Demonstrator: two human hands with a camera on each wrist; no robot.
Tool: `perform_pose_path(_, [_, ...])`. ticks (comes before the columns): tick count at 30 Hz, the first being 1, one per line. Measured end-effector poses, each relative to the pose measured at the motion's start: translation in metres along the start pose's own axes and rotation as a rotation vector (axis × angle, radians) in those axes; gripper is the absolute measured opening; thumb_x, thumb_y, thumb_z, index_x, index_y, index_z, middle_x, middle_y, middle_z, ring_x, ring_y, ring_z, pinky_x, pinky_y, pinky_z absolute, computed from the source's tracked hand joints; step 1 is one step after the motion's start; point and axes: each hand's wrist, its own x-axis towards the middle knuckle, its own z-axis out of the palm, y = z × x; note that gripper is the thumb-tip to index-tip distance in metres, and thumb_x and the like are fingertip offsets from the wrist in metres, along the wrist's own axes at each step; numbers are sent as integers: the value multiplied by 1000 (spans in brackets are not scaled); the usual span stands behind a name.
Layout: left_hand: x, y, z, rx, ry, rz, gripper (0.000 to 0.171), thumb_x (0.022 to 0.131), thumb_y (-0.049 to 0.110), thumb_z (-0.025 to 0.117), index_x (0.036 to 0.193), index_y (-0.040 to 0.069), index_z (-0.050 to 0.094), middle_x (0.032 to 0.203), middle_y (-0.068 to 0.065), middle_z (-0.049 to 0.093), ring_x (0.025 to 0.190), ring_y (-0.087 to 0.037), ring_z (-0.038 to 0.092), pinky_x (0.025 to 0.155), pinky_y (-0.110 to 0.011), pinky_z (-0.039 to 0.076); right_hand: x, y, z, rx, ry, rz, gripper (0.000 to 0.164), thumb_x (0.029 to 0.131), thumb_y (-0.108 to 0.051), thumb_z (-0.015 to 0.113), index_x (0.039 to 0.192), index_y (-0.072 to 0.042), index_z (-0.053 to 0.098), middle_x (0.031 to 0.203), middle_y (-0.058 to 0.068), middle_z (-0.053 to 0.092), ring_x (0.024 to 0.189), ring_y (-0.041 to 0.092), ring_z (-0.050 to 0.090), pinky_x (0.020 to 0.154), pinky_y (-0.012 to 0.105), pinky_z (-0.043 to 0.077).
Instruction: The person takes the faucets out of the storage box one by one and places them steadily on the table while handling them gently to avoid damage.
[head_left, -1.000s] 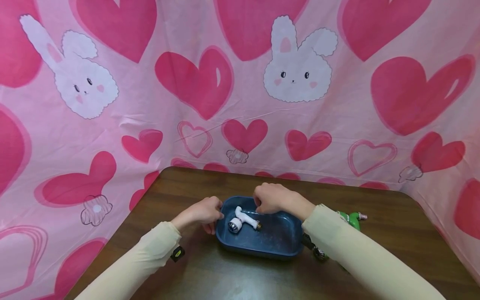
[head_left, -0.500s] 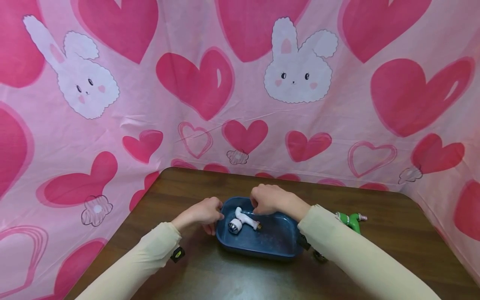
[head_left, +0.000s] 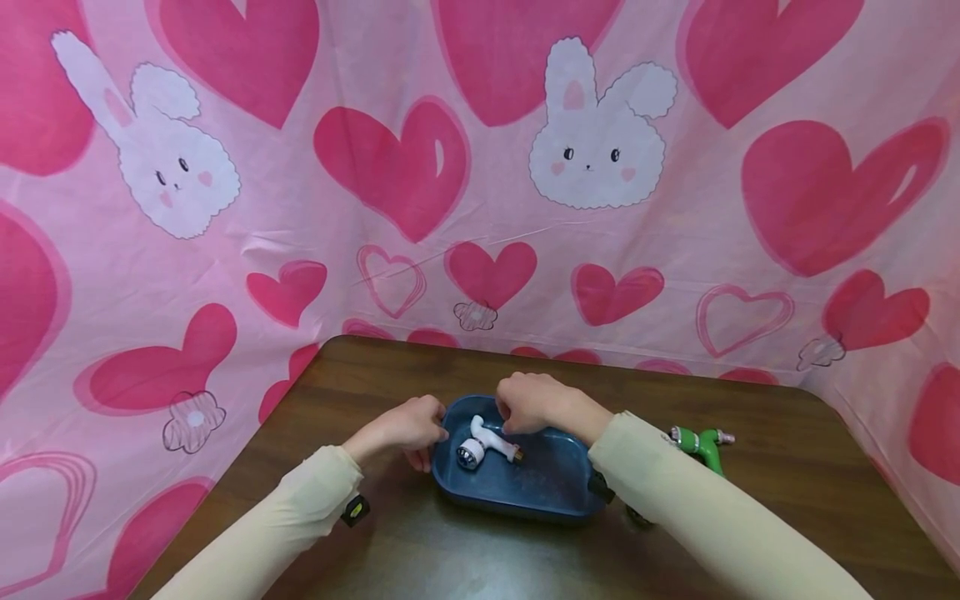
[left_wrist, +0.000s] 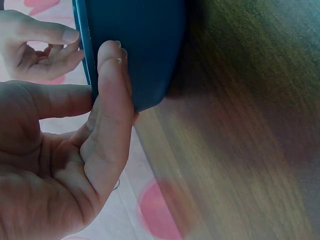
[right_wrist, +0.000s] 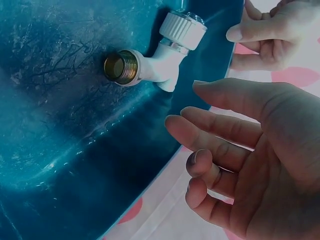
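Observation:
A white plastic tap (head_left: 491, 439) with a ribbed knob and a brass-coloured threaded end (right_wrist: 121, 67) lies at the left inside a blue tub (head_left: 555, 475). My left hand (head_left: 405, 427) pinches the tub's left rim, thumb on the inner side and fingers along the outer wall (left_wrist: 145, 55). Over the tub's far side hovers my right hand (head_left: 534, 404), just right of the tap. Its fingers are loosely bent with nothing between them, the thumb and fingertips a short way from the tap in the right wrist view.
On the wooden table (head_left: 465, 554), right of the tub, lies a green tap (head_left: 701, 444), partly behind the right sleeve (head_left: 675, 483). A dark round object (head_left: 639, 517) shows under that sleeve. A pink cloth (head_left: 495, 208) with hearts and rabbits hangs behind the table.
My right hand has drifted slightly left, closer to the white tap, and its sleeve uncovers more of the green tap. My left hand stays at the tub's rim.

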Motion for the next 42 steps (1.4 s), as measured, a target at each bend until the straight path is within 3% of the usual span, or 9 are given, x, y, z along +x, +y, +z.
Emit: perform_pose_path(42, [-3,2,1,-18,15,8,19,103,1,64,120,-8,66,74,-19,68,53,-25,70,52,-36,62,19,-12,14,-66,-49,-20,21,91,-27,85,84,-18,68,77,-4,62,69,14,60,63,30,55])
